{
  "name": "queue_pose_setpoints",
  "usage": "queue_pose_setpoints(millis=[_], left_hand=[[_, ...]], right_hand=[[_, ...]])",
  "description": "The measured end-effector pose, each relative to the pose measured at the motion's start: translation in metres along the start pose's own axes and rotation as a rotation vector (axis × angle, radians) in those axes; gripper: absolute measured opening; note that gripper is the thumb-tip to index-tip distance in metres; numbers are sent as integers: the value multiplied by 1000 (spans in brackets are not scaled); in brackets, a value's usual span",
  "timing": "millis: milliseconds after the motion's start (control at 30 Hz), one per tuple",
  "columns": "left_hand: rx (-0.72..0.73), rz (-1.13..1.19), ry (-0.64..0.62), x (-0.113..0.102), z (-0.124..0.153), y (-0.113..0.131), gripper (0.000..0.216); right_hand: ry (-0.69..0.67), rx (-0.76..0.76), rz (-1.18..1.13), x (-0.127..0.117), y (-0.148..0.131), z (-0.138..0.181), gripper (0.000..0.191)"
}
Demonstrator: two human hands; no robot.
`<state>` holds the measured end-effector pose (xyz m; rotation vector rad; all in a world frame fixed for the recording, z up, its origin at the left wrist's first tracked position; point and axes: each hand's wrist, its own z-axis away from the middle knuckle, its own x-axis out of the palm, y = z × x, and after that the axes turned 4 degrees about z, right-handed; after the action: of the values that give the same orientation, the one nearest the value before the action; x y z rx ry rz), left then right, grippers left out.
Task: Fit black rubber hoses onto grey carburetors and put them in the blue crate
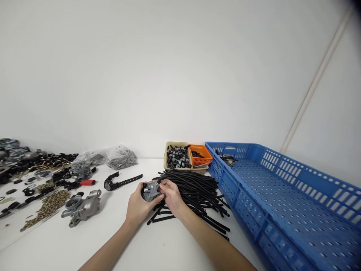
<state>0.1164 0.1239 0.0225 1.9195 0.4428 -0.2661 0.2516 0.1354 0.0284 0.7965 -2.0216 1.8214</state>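
A grey metal carburetor is held above the white table, between my two hands. My left hand wraps round its left side, thumb along the near face. The fingers of my right hand close on its right side, by a short black rubber piece at the top; their exact grip there is partly hidden. Just beyond and to the right of my hands lies a loose pile of black rubber hoses. Another carburetor rests on the table to the left.
A large blue crate takes up the right, with a few metal parts in its far corner. A cream bin and an orange basket hold small parts. Leftward are a wristwatch, bagged parts, a red handle and brass pieces.
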Motion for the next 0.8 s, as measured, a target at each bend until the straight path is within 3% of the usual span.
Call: queue_pose_setpoints(millis=[267, 500, 800], left_hand=[[27, -76, 2, -2, 1, 3, 54], [53, -177, -28, -2, 4, 4, 57], [63, -200, -29, -2, 4, 4, 57]], right_hand=[[13, -55, 79, -2, 4, -1, 40], [-8, -61, 208, -3, 5, 0, 40], [-23, -32, 189, -2, 5, 0, 35]])
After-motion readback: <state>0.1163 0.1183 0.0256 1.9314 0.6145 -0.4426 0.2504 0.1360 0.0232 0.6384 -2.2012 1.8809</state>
